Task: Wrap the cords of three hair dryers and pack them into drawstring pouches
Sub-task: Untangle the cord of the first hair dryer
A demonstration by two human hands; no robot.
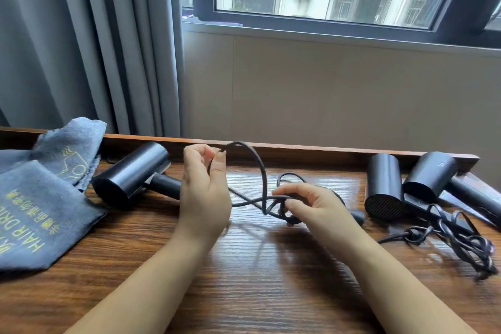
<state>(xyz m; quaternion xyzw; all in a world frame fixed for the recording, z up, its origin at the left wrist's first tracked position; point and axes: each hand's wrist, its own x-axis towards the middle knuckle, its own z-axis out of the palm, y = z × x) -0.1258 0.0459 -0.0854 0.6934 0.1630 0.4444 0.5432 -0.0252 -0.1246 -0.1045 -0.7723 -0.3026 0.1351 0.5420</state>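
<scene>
A black hair dryer [132,172] lies on its side at the left of the wooden table [244,266]. Its black cord [260,168] arcs up between my hands. My left hand [203,192] pinches the top of the loop with thumb and fingers. My right hand [311,206] holds a bundle of coiled cord low over the table. Two more black hair dryers [383,188] [431,176] lie at the right, with their tangled cords [461,241] in front of them. Grey drawstring pouches [40,198] with yellow print lie at the far left.
A raised wooden ledge [298,150] runs along the table's back edge, against a beige wall below a window. Grey curtains [81,43] hang at the back left.
</scene>
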